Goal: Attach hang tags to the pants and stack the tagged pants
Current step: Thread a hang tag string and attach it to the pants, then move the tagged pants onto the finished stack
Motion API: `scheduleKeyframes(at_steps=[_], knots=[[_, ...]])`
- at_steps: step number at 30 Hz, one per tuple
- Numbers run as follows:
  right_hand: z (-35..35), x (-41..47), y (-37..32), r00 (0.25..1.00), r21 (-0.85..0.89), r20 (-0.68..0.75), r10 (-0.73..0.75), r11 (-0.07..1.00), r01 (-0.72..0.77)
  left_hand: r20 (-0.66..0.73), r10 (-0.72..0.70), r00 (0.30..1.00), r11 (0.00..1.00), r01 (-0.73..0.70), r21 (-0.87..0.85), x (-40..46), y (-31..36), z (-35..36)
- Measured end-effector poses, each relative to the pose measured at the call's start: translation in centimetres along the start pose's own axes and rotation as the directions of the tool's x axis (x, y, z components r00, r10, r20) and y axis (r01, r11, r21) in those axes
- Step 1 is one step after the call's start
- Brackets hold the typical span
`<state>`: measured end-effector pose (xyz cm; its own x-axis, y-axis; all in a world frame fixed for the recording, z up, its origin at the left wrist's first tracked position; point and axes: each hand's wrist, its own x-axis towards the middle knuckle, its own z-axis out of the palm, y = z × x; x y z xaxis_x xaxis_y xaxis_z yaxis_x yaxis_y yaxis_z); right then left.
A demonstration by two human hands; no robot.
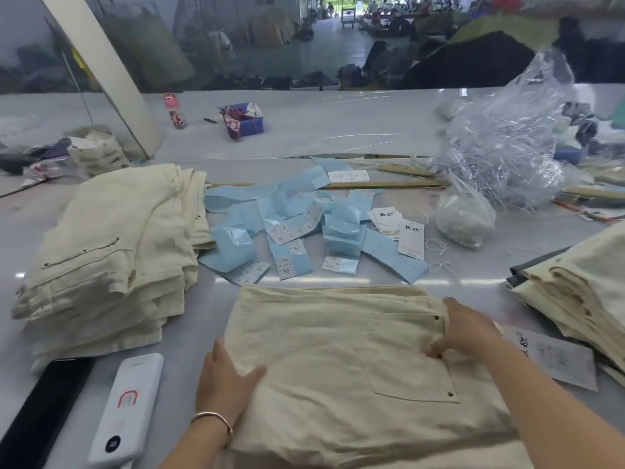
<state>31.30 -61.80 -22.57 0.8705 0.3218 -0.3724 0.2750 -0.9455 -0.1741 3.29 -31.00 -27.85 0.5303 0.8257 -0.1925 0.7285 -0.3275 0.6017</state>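
Directly in front of the person, a folded pair of cream pants (pixel 355 360) lies on the grey table (pixel 189 319), its long axis running left to right. The left hand (pixel 226 380) rests open and flat on the fold's left edge, thumb on top, gripping nothing. The right hand (pixel 466 330) pinches the right edge near a riveted pocket, fingers curled around the cloth (how firmly is unclear). A printed hang tag (pixel 558 360) lies just right of that hand, apparently at the same edge; whether it is fastened cannot be told. Farther off, loose tags and blue paper strips (pixel 294 228) litter the middle. A taller stack of cream pants (pixel 111 252) sits to the left, nearer the left hand, and is likely where this pair goes.
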Motion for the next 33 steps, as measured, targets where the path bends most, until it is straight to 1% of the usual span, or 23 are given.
scheduleKeyframes(at_steps=[2, 4, 5, 7, 9, 12, 14, 15, 17, 20, 22, 24, 26, 30, 31, 33], knots=[[0.5, -1.1, 0.0, 0.998, 0.012, -0.059, -0.009, 1.000, 0.009, 0.057, -0.019, 0.998, 0.989, 0.027, -0.143, 0.3, 0.3, -0.6], [0.9, -2.6, 0.1, 0.996, 0.075, -0.086, -0.025, 0.997, 0.031, 0.079, 0.016, 0.997, 0.978, 0.000, -0.209, 0.1, 1.2, -1.1], [0.9, -3.4, 0.1, 0.997, 0.124, -0.072, -0.030, 0.992, 0.039, 0.067, 0.062, 0.996, 0.978, -0.047, -0.205, -0.3, 2.0, -1.4], [0.5, -5.3, 0.5, 0.999, 0.258, -0.037, -0.033, 0.965, 0.042, 0.007, 0.192, 0.981, 0.965, -0.188, -0.182, -1.5, 4.5, -1.9], [-0.5, -7.6, 1.6, 0.999, 0.361, -0.039, -0.025, 0.932, 0.037, -0.053, 0.329, 0.943, 0.921, -0.332, -0.201, -3.0, 7.8, -2.2], [-3.9, -11.7, 4.2, 0.995, 0.521, -0.092, -0.031, 0.850, 0.075, -0.110, 0.489, 0.865, 0.807, -0.497, -0.319, -6.1, 14.2, -1.8], [-7.5, -15.0, 6.7, 0.983, 0.557, -0.186, -0.005, 0.823, 0.109, -0.142, 0.587, 0.797, 0.709, -0.590, -0.386, -8.6, 19.3, -1.2], [-9.4, -16.6, 8.2, 0.968, 0.538, -0.250, 0.035, 0.836, 0.109, -0.159, 0.632, 0.758, 0.656, -0.633, -0.411, -9.9, 21.9, -0.8], [-13.2, -20.2, 11.6, 0.917, 0.496, -0.375, 0.136, 0.865, 0.074, -0.194, 0.708, 0.679, 0.564, -0.709, -0.424, -12.8, 27.3, 0.1], [-17.6, -25.8, 17.2, 0.792, 0.511, -0.520, 0.320, 0.860, -0.013, -0.228, 0.798, 0.557, 0.429, -0.792, -0.435, -17.1, 35.2, 1.1], [-20.0, -29.5, 21.0, 0.703, 0.529, -0.579, 0.413, 0.846, -0.061, -0.256, 0.834, 0.489, 0.344, -0.823, -0.453, -19.8, 40.2, 1.6], [-22.2, -33.1, 24.6, 0.627, 0.560, -0.609, 0.485, 0.823, -0.093, -0.285, 0.855, 0.434, 0.263, -0.836, -0.481, -22.1, 44.8, 2.4], [-24.2, -36.4, 28.1, 0.545, 0.596, -0.638, 0.544, 0.797, -0.099, -0.296, 0.861, 0.412, 0.219, -0.828, -0.516, -23.9, 48.9, 3.5], [-27.6, -40.5, 33.7, 0.395, 0.615, -0.703, 0.591, 0.785, -0.078, -0.319, 0.860, 0.400, 0.188, -0.827, -0.530, -25.8, 55.5, 5.8], [-28.4, -40.6, 34.9, 0.368, 0.609, -0.721, 0.587, 0.790, -0.069, -0.319, 0.856, 0.406, 0.191, -0.823, -0.534, -25.9, 56.8, 6.4], [-29.8, -39.2, 37.1, 0.343, 0.599, -0.736, 0.583, 0.798, -0.070, -0.306, 0.854, 0.421, 0.217, -0.823, -0.525, -25.1, 59.3, 7.9]])
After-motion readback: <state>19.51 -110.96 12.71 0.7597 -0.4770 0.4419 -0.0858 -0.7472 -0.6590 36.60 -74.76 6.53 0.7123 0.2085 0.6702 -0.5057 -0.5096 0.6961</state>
